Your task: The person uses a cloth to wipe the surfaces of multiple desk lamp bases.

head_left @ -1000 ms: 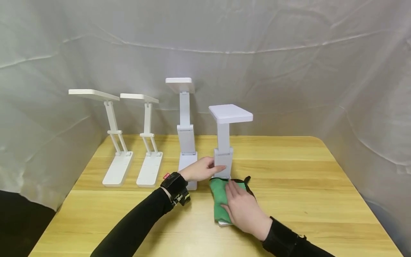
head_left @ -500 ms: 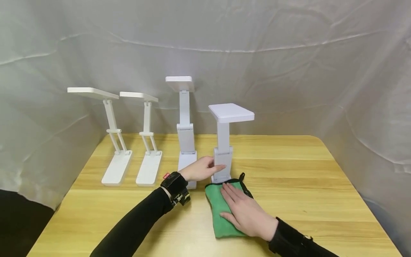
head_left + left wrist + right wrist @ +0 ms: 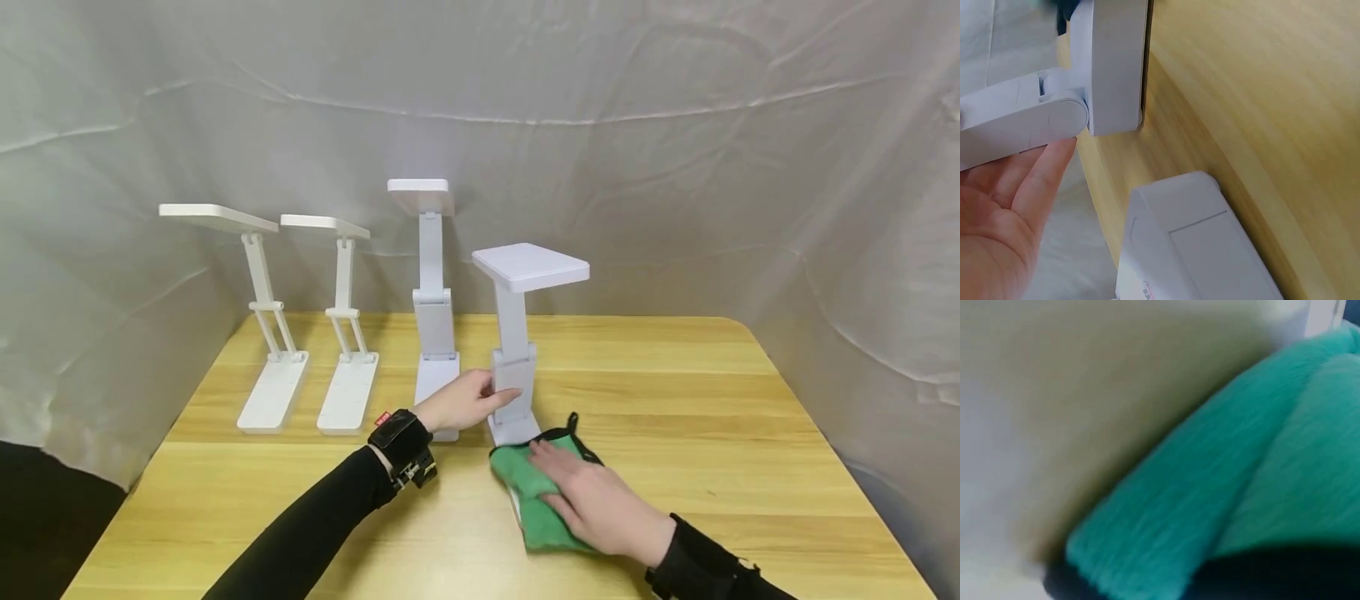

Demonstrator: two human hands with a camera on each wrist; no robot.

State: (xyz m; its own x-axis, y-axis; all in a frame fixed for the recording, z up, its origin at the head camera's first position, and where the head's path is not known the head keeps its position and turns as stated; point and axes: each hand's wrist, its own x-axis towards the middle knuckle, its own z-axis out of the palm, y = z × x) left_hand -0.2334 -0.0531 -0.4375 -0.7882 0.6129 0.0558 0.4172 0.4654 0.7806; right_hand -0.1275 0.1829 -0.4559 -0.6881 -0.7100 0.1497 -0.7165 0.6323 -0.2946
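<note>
A white folding desk lamp (image 3: pixel 513 379) stands right of the table's middle, leaning slightly left. My left hand (image 3: pixel 462 400) holds its lower arm, thumb across the front; in the left wrist view the fingers (image 3: pixel 1044 172) lie behind the arm. Over the lamp's base (image 3: pixel 516 429) lies a green cloth (image 3: pixel 521 475) with dark edging and a loop, rumpled at its middle. My right hand (image 3: pixel 603 504) presses on the cloth with extended fingers. Most of the base is covered; a strip shows at its left edge. Blurred green cloth (image 3: pixel 1210 469) fills much of the right wrist view.
Another white lamp (image 3: pixel 435 325) stands just left of the held one, its base close to my left hand. Farther left are two more white lamps, one (image 3: pixel 348 392) nearer and one (image 3: pixel 273 392) farther out. A grey sheet (image 3: pixel 637 167) hangs behind the wooden table (image 3: pixel 712 467).
The held lamp has tilted left, its base angling toward the right. My right hand has moved right with the cloth, which is now bunched. My left hand keeps its grip, shifting slightly left.
</note>
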